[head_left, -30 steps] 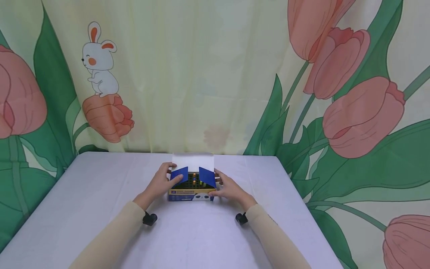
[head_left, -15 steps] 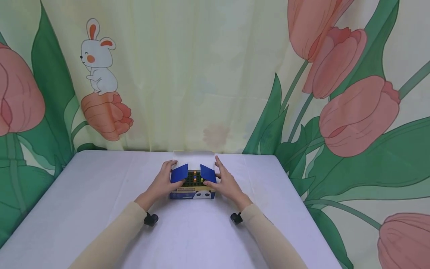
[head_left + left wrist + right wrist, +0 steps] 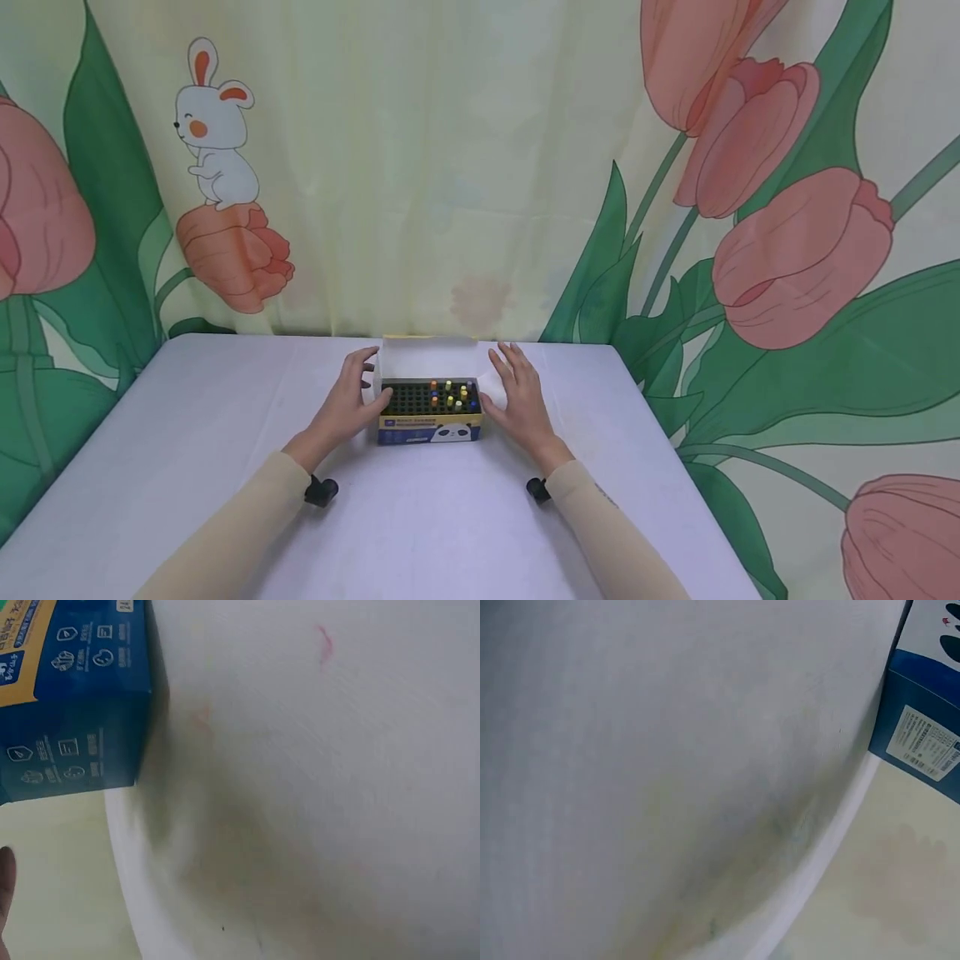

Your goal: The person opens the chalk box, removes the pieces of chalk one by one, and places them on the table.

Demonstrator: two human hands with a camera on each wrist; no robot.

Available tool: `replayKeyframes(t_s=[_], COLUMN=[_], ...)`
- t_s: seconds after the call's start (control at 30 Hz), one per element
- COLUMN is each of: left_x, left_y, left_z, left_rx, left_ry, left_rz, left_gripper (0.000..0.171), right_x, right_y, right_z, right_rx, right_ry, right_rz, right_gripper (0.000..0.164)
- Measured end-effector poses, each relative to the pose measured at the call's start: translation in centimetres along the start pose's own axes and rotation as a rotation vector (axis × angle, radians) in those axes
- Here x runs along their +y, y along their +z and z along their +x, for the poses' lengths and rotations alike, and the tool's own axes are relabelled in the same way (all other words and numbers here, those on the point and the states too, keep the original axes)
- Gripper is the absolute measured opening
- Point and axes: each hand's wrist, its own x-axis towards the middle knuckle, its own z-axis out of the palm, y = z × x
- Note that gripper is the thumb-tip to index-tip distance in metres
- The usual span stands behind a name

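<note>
Head view: left hand (image 3: 348, 403) and right hand (image 3: 525, 407), loosely spread, held nothing at box (image 3: 414, 434) ends, near table (image 3: 427, 517) far edge.

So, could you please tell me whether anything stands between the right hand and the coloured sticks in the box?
Nothing visible does: the coloured sticks stand uncovered in the box, and the white side flap beside the right hand is folded outward, not over them.

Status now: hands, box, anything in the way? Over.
Left hand at left end of box, thumb at rim. Right hand opposite, fingers spread. Box open, coloured sticks in right part. No blockage seen.
</note>
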Motion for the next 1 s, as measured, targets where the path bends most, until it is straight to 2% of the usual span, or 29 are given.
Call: replayKeyframes(t_s=[0.1, 0.23, 0.33, 0.57, 0.7, 0.8, 0.87, 1.0], left_x=[-0.6, -1.4, -1.7, -2.0, -2.1, -2.1, -1.9, -1.2], left_y=[-0.2, -0.3, -0.3, 0.1, 0.2, 0.3, 0.4, 0.5], left_z=[-0.2, -0.6, -0.9, -1.6, -1.7, -1.6, -1.4, -0.8], left_rx=[0.093, 0.240, 0.300, 0.315, 0.295, 0.239, 0.178, 0.031], left_ry=[0.105, 0.208, 0.216, 0.160, 0.139, 0.130, 0.120, 0.086], left_rz=[0.060, 0.170, 0.217, 0.218, 0.259, 0.269, 0.227, 0.114], left_gripper=[0.082, 0.081, 0.079, 0.071, 0.061, 0.054, 0.053, 0.053], right_x=[0.1, -0.1, -0.3, -0.3, -0.4, -0.8, -0.9, -1.2], right_y=[-0.1, -0.1, -0.1, 0.2, 0.1, -0.3, -0.4, -0.6], right_z=[0.0, 0.1, 0.0, -0.3, -0.3, -0.2, 0.0, 0.4], right_rx=[0.023, -0.014, -0.054, -0.131, -0.231, -0.291, -0.316, -0.335], right_ry=[-0.070, -0.103, -0.080, -0.028, 0.101, 0.218, 0.276, 0.326], right_rz=[-0.026, -0.086, -0.138, -0.105, -0.004, 0.092, 0.136, 0.162], right_gripper=[0.085, 0.069, 0.057, 0.017, 0.015, 0.016, 0.016, 0.018])
